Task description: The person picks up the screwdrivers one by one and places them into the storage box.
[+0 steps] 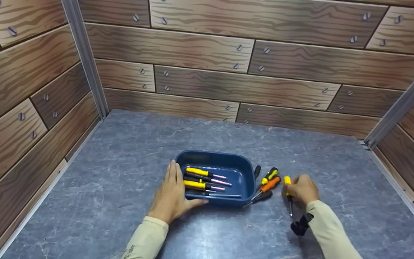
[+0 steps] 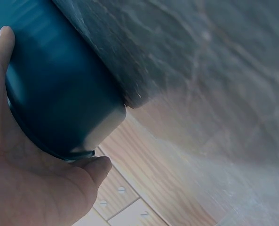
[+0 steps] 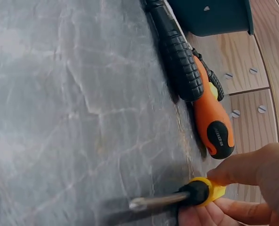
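A dark blue bin (image 1: 218,203) stands on the table and holds several screwdrivers (image 1: 195,185), most with yellow and black handles. Along its left end lies my left hand (image 1: 171,198), fingers straight against the wall and thumb stretched along the front side; the left wrist view shows palm and thumb by the bin wall (image 2: 59,84). My right hand (image 1: 303,189) pinches a yellow-handled screwdriver (image 1: 287,181) by its handle, to the right of the bin. The tip of this screwdriver (image 3: 153,202) points toward the near side, close to the tabletop.
Between bin and right hand lie several loose screwdrivers: an orange-handled one (image 1: 271,183), a yellow-and-black one (image 1: 270,175) and black-handled ones (image 1: 264,196). Wood-patterned walls (image 1: 207,79) enclose the grey marbled table (image 1: 120,144) at the back and both sides.
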A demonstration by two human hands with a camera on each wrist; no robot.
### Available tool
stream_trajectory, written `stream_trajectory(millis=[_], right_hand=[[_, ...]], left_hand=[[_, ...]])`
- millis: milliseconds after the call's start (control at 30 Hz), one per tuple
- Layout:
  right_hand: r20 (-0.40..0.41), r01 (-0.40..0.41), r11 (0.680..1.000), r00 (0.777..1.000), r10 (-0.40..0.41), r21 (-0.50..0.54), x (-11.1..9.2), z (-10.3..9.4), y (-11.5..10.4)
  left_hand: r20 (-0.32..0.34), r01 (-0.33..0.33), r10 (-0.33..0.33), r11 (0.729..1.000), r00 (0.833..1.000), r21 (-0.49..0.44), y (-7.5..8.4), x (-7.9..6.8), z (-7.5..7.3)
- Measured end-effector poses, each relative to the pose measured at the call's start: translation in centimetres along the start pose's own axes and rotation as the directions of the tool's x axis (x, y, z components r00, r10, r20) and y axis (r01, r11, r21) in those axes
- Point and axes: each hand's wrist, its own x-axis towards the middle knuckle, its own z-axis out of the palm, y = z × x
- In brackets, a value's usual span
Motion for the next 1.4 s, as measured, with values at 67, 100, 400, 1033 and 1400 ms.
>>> stream_trajectory(millis=[67,100,400,1033,1400], right_hand=[[0.009,0.007,1.0,1.0,-0.007,0.002,0.1,-0.1,0.0],[0.014,0.013,1.0,1.0,-0.013,0.006,0.2,-0.1,0.0],[0.033,0.016,0.967,0.999,-0.025,0.254,0.6,-1.5,-1.7],[0.165,-0.017,0.682,0.974,-0.153,0.731,0.8,0.9,-13.0],[-0.102,0.412,0.801,0.906,-0.411,0.436,1.0,6.8,-17.2]], left_hand=[[0.005,0.009,-0.009,1.0,1.0,0.006,0.0,0.0,0.0],[0.005,0.014,-0.014,1.0,1.0,0.005,0.0,0.0,-0.1],[0.028,0.031,-0.031,1.0,0.999,0.001,0.1,0.0,-0.1],[-0.009,0.013,-0.013,1.0,1.0,-0.016,0.0,0.0,0.1],[-0.04,-0.018,0.018,1.0,0.999,0.003,-0.1,0.0,0.2]])
